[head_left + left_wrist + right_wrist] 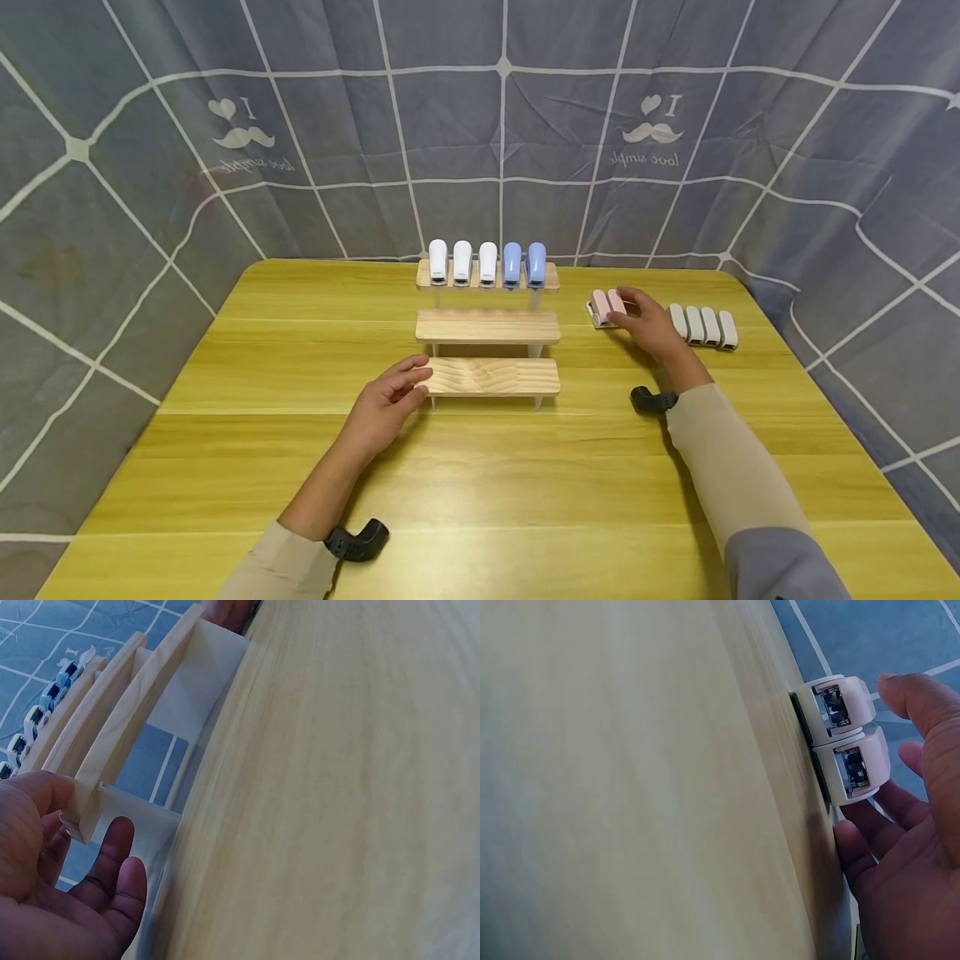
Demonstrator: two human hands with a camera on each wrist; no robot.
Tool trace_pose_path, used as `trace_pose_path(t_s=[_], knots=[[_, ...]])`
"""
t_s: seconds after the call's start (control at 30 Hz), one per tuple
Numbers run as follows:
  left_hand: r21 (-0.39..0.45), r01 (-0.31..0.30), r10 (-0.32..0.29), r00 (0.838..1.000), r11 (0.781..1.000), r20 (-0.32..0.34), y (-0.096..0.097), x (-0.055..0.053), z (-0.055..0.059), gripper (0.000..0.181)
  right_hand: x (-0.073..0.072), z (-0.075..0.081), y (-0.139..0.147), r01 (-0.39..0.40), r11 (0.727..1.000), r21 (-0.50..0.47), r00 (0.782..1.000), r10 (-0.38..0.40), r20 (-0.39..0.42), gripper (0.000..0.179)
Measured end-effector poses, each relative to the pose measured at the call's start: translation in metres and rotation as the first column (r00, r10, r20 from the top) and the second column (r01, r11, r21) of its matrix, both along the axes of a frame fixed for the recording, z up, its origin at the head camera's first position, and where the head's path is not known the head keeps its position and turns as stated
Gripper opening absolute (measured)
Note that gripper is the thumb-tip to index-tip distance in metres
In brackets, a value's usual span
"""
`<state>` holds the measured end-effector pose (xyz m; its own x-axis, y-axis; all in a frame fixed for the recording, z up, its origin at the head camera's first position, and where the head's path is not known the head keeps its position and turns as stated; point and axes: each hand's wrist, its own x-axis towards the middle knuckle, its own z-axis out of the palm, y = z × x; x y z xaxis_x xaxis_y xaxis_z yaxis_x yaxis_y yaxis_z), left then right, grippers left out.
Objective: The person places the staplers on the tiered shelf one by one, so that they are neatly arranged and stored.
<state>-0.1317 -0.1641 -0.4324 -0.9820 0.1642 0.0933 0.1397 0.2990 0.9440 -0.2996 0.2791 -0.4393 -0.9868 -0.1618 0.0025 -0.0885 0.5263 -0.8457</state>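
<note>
A three-tier wooden display stand (487,377) stands at the table's middle. My left hand (386,408) grips the left end of its lowest board, while the lower fingers (131,892) hang loose below the board. Three white staplers (462,263) and two blue staplers (536,265) stand in a row on the top tier. Right of the stand, two pink staplers (602,305) sit side by side on the table. My right hand (648,323) is around the right-hand one with relaxed fingers. In the right wrist view, its thumb (911,697) stands slightly apart from the pink staplers (870,761).
Several white staplers (703,325) stand in a row on the table right of my right hand. A grey-blue curtain with white lines (465,125) hangs behind the table (510,483). Each wrist wears a black band device (358,542).
</note>
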Motion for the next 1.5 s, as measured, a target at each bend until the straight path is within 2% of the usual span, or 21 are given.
trace_pose_path(t_s=[0.57,0.93,1.2,1.5], knots=[[-0.004,0.002,-0.002,1.0,1.0,-0.006,-0.0003,-0.0006,-0.0003,0.033,-0.0066,0.0021,-0.0038,-0.045,0.999,0.022,0.996,0.043,0.074,0.077],[0.002,0.004,-0.004,1.0,1.0,-0.002,-0.0008,-0.0009,-0.002,0.033,-0.0083,-0.0011,-0.0036,-0.036,0.999,0.04,0.995,0.032,0.092,0.077],[0.002,0.009,-0.009,1.0,1.0,-0.016,0.0005,-0.0016,-0.0032,0.034,-0.0079,0.0001,0.0004,-0.033,0.997,0.068,0.997,0.027,0.077,0.076],[0.017,0.008,-0.008,1.0,1.0,-0.016,0.0005,-0.0009,-0.0008,0.033,-0.006,0.0048,-0.0033,-0.065,0.995,0.071,0.993,0.057,0.107,0.078]])
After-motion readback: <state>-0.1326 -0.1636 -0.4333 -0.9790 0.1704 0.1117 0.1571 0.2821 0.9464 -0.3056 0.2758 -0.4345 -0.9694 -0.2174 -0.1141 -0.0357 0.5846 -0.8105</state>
